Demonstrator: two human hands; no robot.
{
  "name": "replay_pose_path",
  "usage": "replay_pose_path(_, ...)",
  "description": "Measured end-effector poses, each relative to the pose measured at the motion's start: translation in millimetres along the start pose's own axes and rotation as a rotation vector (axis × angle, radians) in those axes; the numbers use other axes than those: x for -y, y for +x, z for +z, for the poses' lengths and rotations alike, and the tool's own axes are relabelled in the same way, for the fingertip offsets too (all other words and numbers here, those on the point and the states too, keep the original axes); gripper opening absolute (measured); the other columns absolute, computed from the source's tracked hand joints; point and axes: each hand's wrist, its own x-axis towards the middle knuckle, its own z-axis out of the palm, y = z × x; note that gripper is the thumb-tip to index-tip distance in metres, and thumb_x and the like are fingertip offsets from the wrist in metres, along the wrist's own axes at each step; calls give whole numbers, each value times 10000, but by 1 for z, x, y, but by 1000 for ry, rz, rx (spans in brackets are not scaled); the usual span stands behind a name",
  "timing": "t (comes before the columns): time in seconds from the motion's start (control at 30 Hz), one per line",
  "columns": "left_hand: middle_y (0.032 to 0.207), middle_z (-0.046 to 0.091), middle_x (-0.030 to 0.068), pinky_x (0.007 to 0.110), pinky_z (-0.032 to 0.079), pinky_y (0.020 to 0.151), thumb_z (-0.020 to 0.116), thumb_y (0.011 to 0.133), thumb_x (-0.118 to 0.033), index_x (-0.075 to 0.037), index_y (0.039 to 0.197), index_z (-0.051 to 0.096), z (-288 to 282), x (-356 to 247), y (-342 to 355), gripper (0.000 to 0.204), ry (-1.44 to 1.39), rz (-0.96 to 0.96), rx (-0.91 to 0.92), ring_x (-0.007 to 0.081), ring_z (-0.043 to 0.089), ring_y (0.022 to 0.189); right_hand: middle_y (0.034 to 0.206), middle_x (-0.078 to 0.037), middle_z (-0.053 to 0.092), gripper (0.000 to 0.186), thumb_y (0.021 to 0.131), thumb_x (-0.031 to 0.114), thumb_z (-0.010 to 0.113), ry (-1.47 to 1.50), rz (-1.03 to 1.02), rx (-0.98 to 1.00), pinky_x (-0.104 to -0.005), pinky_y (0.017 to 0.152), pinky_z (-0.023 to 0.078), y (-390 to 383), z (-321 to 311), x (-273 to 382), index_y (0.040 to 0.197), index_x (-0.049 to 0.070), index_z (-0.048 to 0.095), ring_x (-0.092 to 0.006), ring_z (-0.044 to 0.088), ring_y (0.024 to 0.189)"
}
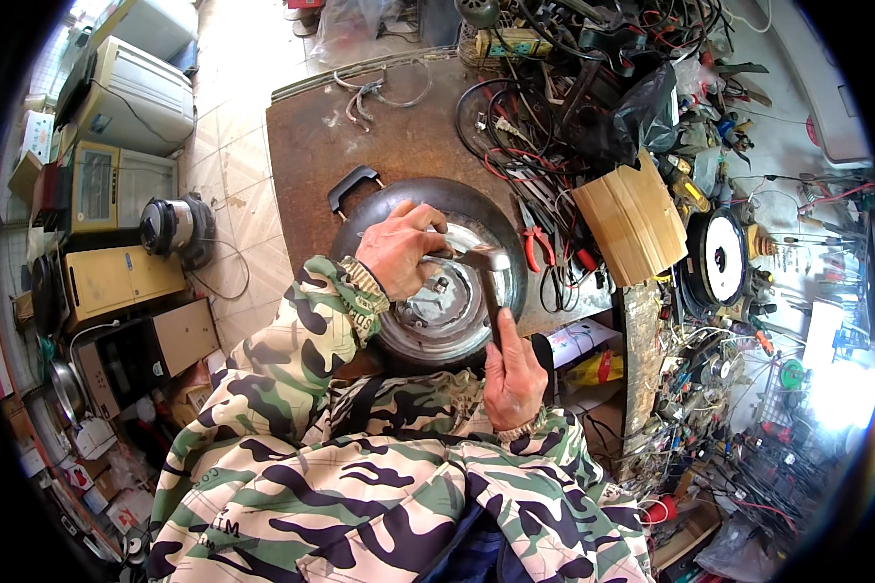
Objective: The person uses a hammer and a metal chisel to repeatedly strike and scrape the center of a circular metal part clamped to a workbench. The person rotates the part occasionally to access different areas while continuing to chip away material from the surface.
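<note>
A round dark metal pan (510,219) with a black side handle (353,185) lies on the bench near me. Inside its rim shows a worn, silvery round metal centre with ring-shaped ridges and a small raised fitting. My left hand (399,251) is over the pan's left side, fingers closed in a pinch; what they grip is mostly hidden. In my right hand (513,379) is a hammer (496,291), held by its handle at the pan's near right edge. The hammer's head is over the metal centre, close beside my left fingertips.
Red-handled pliers (538,238) lie right of the pan, among tangled cables (515,117). A cardboard piece (632,219) and a white-faced reel (722,255) are farther right. Bent metal tubes (365,97) rest on the bench's far part. Old appliances (136,97) line the left wall.
</note>
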Motion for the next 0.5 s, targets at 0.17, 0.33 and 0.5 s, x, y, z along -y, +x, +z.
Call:
replay_pose_path(0.17,1261,661,16,433,555,1004,879,731,-60,-136,1027,838,3,-2,5,309,-1,9,30,297,612,1207,881,-181,653,623,979,19,723,-54,57,33,-482,633,550,-5,1,-1,1580,97,578,-385,667,712)
replay_pose_path(0.33,1263,657,15,434,552,1009,883,737,-63,-136,1038,838,3,-2,7,312,-17,0,48,298,610,1210,892,-198,664,591,998,33,709,-38,85,-2,-480,647,554,-9,2,0,1574,78,580,-396,669,723)
replay_pose_path(0.5,1265,654,28,432,548,1013,887,740,-56,-140,1077,841,2,0,8,350,-34,12,42,301,607,1214,895,-206,669,581,1006,29,701,4,105,5,-477,656,557,-7,4,-2,1573,57,574,-397,665,720)
